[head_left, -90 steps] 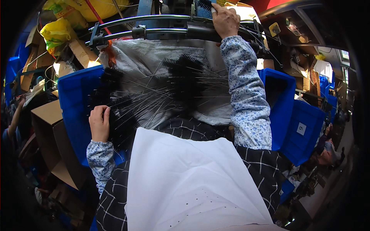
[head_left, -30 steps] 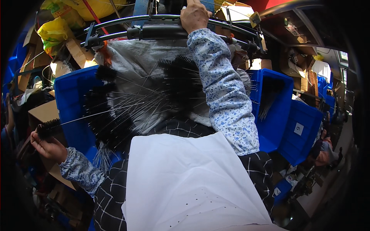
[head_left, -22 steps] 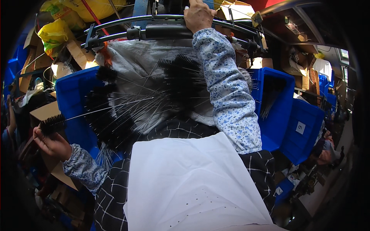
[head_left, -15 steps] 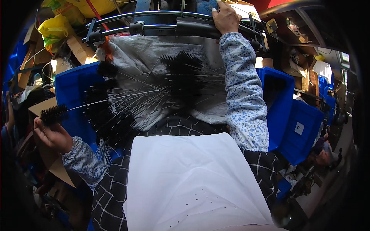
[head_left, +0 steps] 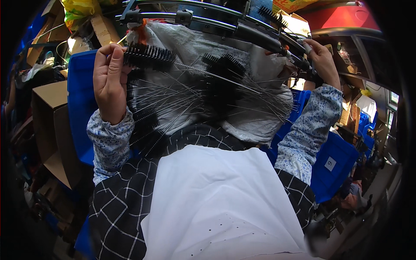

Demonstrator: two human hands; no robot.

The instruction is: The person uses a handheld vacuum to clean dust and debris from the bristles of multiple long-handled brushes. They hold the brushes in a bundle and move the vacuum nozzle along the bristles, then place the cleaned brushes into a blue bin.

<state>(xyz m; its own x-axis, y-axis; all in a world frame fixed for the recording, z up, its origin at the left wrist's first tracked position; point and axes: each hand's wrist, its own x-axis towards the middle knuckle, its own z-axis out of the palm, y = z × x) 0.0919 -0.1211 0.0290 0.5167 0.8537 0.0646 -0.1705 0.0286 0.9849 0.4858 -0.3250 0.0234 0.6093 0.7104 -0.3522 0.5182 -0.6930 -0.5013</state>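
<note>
My left hand is closed on the bristle end of a black wire-stemmed brush. The brush's twisted metal stem slants down to the right, above the pile. Below lie several similar brushes, with black bristle heads and thin wire stems, on a whitish plastic sheet. At the right end of a metal rail frame, my right hand has its thumb and fingers closed together; what is between them I cannot make out. Another black-bristled brush shows on the frame near that hand.
A blue bin stands left of the sheet, with an open cardboard box beside it. More blue bins are at the right. Yellow bags and cardboard pieces crowd the far left. A white cloth covers my lap.
My left hand has come up and rightward with the brush. My right hand has moved right and down along the frame to its right end. The view has shifted slightly.
</note>
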